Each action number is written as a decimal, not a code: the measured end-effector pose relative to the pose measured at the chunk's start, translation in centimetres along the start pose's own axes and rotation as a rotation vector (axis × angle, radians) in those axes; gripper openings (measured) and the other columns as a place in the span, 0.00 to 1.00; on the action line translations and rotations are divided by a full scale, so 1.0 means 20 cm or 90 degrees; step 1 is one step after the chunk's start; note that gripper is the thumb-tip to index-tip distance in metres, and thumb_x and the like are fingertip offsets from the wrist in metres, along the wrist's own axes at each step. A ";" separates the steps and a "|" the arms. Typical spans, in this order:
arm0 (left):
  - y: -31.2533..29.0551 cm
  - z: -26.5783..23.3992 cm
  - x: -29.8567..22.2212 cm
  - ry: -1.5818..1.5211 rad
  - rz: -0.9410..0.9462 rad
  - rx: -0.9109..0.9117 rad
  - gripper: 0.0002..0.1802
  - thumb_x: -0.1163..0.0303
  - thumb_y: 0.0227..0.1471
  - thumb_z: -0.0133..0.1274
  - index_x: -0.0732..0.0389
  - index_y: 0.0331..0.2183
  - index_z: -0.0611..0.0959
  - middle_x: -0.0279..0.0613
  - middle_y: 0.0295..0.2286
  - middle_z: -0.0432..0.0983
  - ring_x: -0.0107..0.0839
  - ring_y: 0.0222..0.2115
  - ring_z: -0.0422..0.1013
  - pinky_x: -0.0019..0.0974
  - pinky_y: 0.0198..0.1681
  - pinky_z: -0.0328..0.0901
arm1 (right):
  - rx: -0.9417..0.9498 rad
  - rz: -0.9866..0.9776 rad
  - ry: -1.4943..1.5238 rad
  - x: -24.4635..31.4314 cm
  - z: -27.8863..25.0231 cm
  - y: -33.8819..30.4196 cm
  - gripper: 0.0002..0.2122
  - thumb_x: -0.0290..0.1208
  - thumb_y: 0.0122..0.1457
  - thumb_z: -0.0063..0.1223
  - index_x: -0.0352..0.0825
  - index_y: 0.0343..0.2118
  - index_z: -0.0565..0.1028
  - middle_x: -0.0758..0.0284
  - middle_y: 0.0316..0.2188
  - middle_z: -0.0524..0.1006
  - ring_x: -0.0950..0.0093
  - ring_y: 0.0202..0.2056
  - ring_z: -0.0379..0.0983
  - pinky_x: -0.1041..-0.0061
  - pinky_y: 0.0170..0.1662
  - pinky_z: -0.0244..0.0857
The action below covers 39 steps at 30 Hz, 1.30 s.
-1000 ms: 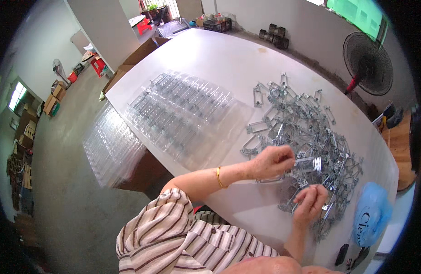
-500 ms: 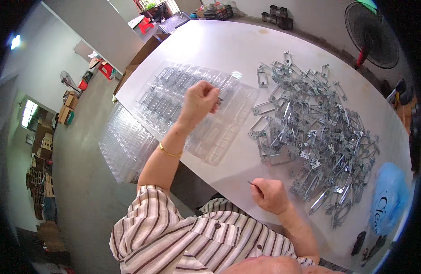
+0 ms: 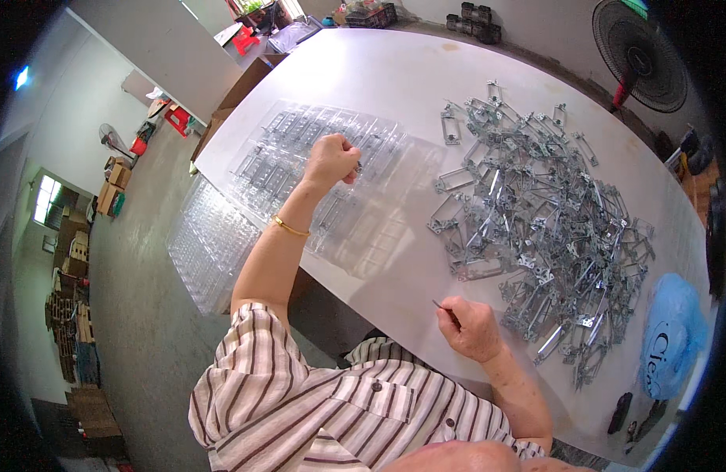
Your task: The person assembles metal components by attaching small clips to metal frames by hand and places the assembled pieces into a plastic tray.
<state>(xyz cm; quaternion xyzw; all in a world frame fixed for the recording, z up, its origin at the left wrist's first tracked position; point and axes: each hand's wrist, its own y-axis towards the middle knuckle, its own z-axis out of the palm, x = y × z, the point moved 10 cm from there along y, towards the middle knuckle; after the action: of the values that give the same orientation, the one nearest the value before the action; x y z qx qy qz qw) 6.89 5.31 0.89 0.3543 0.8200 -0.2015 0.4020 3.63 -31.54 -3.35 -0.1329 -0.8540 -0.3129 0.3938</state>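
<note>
My left hand (image 3: 330, 161) is over the clear plastic tray (image 3: 386, 130), its fingers pinched together. A bit of something dark shows at its fingertips, mostly hidden by the fingers. Rows of metal brackets (image 3: 272, 175) lie in the tray's compartments to the left of this hand. My right hand (image 3: 470, 330) is closed near the table's front edge, with the tip of a thin dark rod-like tool (image 3: 436, 304) sticking out of it. Beyond it, to the right, spreads a large heap of loose metal brackets (image 3: 536, 228).
A stack of clear plastic trays (image 3: 209, 244) stands beside the table's left edge, lower than the white tabletop (image 3: 402, 67). At the right lie a blue plastic bag (image 3: 671, 334) and a small black object (image 3: 618, 413). A black fan (image 3: 640, 59) stands past the far right edge.
My left hand has shifted left and slightly away from me, further over the tray. My right hand has moved slightly up and right, still closed on the thin tool.
</note>
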 end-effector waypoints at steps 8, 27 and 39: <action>0.01 0.03 -0.06 0.103 0.015 0.010 0.10 0.75 0.50 0.50 0.71 0.22 0.79 0.45 0.15 0.77 0.31 0.15 0.76 0.34 0.17 0.72 | 0.005 0.001 -0.006 -0.01 0.00 0.00 0.07 0.23 0.55 0.59 0.36 0.34 0.72 0.62 0.17 0.73 0.61 0.19 0.75 0.65 0.22 0.68; 0.11 0.16 -0.08 0.421 0.136 -0.027 0.19 0.69 0.52 0.50 0.70 0.16 0.81 0.48 0.10 0.72 0.36 0.14 0.76 0.39 0.25 0.72 | 0.018 0.009 -0.019 -0.01 -0.01 0.00 0.07 0.24 0.55 0.59 0.36 0.34 0.71 0.63 0.17 0.73 0.62 0.20 0.75 0.65 0.23 0.68; 0.05 0.10 -0.09 0.493 0.182 -0.097 0.15 0.67 0.49 0.51 0.70 0.23 0.83 0.59 0.21 0.79 0.54 0.27 0.79 0.47 0.35 0.73 | 0.022 0.035 0.009 -0.03 0.01 0.00 0.06 0.23 0.55 0.59 0.36 0.34 0.72 0.61 0.18 0.73 0.61 0.20 0.74 0.65 0.23 0.67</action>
<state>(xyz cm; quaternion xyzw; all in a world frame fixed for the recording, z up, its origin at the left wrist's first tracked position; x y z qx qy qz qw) 9.49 3.99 1.04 0.4832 0.8657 0.0657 0.1126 3.85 -31.42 -3.90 -0.1471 -0.8525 -0.2879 0.4107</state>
